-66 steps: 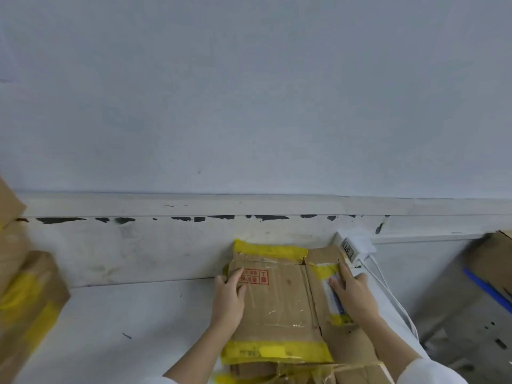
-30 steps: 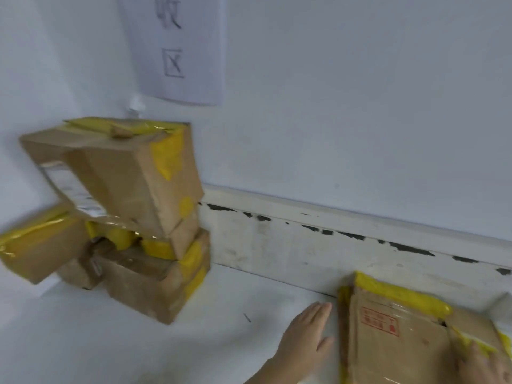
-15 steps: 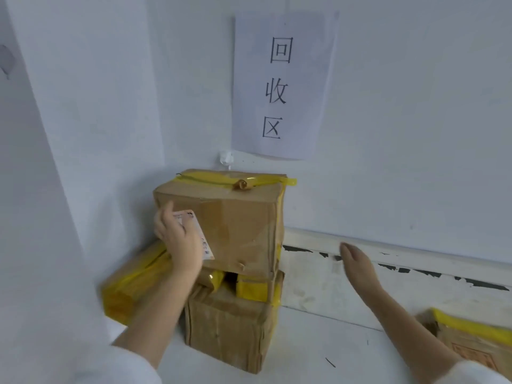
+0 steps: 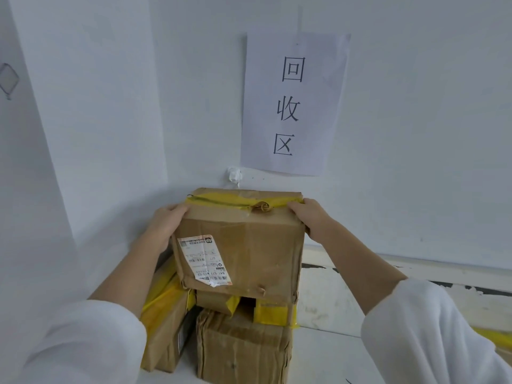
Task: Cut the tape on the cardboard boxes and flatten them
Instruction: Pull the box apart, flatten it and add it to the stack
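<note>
Both hands are on the top box [image 4: 241,245] of the stack in the corner, at abt 12 o'clock from the person. Left hand [image 4: 166,225] grips its upper-left edge at 10 o'clock, fingers curled over the top w/ the palm on the side face. Right hand [image 4: 310,217] grips the upper-right corner at 2 o'clock, fingers wrapped over the top edge, thumb side down the right face. So both are closed round the box, nothing else held.

The box is still sealed: yellow tape [image 4: 238,202] runs across the top w/ a curled loose bit near the middle. A shipping label [image 4: 205,260] sits on the front face, lower left. It rests on a smaller taped box [image 4: 241,353] at 6 o'clock; another box w/ yellow tape [image 4: 163,322] leans at 7 o'clock. Paper sign [image 4: 293,103] on the wall above.

Step, as I read it: fetching the next box, pre-cut. No knife or cutter in view, so can't tell where it is.

Next move prob needs a straight lift up and toward the body, keeping the box level so the ones under it don't shift, then setting it on a clear bit of table before the tape gets cut.
</note>
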The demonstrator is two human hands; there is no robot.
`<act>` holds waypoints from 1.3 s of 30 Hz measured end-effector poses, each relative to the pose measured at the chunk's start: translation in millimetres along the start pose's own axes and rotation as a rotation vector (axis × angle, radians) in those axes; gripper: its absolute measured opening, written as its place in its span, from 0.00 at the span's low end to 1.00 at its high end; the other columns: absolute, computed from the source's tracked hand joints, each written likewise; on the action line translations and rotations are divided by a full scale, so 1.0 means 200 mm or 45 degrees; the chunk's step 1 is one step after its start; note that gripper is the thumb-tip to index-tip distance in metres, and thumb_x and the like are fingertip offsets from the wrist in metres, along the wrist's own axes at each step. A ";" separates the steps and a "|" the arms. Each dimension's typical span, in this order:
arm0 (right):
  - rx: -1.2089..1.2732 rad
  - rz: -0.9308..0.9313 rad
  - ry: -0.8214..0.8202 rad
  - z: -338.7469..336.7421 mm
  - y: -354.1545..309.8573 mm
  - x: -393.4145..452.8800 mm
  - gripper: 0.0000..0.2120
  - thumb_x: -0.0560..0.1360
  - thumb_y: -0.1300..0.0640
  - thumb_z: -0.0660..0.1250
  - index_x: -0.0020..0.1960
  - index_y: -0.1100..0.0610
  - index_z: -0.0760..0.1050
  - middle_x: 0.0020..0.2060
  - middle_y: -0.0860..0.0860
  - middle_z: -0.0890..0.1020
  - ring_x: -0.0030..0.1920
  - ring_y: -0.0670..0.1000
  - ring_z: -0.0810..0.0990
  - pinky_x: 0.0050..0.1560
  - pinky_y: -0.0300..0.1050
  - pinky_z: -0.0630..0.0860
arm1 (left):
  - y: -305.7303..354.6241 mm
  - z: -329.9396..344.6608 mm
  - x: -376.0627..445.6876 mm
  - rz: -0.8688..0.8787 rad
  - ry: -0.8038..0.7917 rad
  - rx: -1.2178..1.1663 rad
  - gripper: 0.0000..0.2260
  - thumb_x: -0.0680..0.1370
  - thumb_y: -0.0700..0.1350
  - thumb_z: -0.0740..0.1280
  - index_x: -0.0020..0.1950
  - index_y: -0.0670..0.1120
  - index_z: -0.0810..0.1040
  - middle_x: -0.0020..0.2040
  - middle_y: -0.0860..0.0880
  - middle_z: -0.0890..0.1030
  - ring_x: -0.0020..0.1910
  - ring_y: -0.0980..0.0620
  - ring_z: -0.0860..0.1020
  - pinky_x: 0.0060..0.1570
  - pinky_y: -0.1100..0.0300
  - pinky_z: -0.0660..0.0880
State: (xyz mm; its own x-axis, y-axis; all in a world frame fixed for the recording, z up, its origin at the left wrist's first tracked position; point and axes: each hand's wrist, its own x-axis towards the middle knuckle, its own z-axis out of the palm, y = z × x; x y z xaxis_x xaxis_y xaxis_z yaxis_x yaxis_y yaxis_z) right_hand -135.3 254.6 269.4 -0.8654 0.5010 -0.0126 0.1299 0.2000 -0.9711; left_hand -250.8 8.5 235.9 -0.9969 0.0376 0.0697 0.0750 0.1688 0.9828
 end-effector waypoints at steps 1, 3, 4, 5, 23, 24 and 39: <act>0.050 0.016 -0.011 -0.01 0.01 0.00 0.13 0.79 0.59 0.59 0.60 0.65 0.71 0.40 0.54 0.72 0.38 0.50 0.70 0.36 0.39 0.66 | 0.00 0.00 -0.02 0.007 0.001 -0.028 0.07 0.78 0.47 0.63 0.48 0.47 0.78 0.43 0.47 0.80 0.43 0.49 0.78 0.45 0.56 0.74; 0.136 0.056 -0.022 -0.02 -0.01 -0.04 0.17 0.79 0.56 0.60 0.63 0.64 0.70 0.49 0.57 0.76 0.49 0.54 0.76 0.45 0.42 0.73 | 0.02 0.00 -0.05 0.029 -0.004 -0.081 0.06 0.79 0.46 0.62 0.50 0.47 0.77 0.43 0.47 0.80 0.43 0.49 0.78 0.43 0.57 0.74; 0.177 0.065 -0.003 -0.03 -0.03 -0.05 0.17 0.79 0.54 0.60 0.63 0.63 0.70 0.53 0.58 0.77 0.54 0.55 0.76 0.52 0.46 0.75 | 0.04 0.01 -0.08 0.038 -0.010 -0.116 0.06 0.79 0.46 0.62 0.51 0.47 0.77 0.44 0.47 0.79 0.43 0.49 0.77 0.41 0.58 0.74; 0.207 0.064 0.022 -0.05 -0.04 -0.07 0.17 0.79 0.51 0.59 0.62 0.61 0.71 0.53 0.57 0.77 0.55 0.55 0.76 0.54 0.47 0.74 | 0.06 0.01 -0.11 0.047 -0.014 -0.152 0.06 0.79 0.46 0.62 0.53 0.47 0.77 0.45 0.47 0.79 0.44 0.49 0.77 0.40 0.58 0.73; 0.367 0.164 0.463 -1.06 0.59 -1.00 0.14 0.82 0.53 0.54 0.47 0.49 0.78 0.42 0.49 0.81 0.40 0.48 0.80 0.32 0.42 0.74 | 0.00 0.66 -1.26 0.332 -0.485 -0.100 0.18 0.81 0.48 0.60 0.71 0.51 0.67 0.57 0.68 0.74 0.54 0.75 0.71 0.55 0.76 0.67; 0.391 0.182 0.470 -1.09 0.66 -1.05 0.14 0.82 0.53 0.54 0.48 0.49 0.78 0.43 0.48 0.81 0.40 0.48 0.80 0.33 0.42 0.73 | -0.03 0.70 -1.31 0.300 -0.506 -0.121 0.21 0.81 0.48 0.60 0.74 0.50 0.63 0.59 0.70 0.70 0.52 0.78 0.67 0.52 0.79 0.64; 0.745 0.481 0.713 -0.79 1.35 -1.41 0.20 0.80 0.66 0.55 0.72 0.58 0.63 0.65 0.56 0.72 0.64 0.56 0.71 0.64 0.52 0.69 | -0.52 0.88 -1.19 -0.005 -0.876 0.381 0.19 0.81 0.47 0.60 0.72 0.49 0.67 0.72 0.51 0.67 0.71 0.52 0.63 0.66 0.59 0.60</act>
State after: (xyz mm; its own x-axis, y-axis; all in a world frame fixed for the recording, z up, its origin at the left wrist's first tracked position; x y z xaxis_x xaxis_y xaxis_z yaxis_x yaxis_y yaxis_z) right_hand 220.4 299.4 49.0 -0.4315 0.8151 -0.3866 -0.0421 -0.4463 -0.8939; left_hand -16.4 155.6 87.1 -0.7638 0.6271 -0.1527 0.1730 0.4269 0.8876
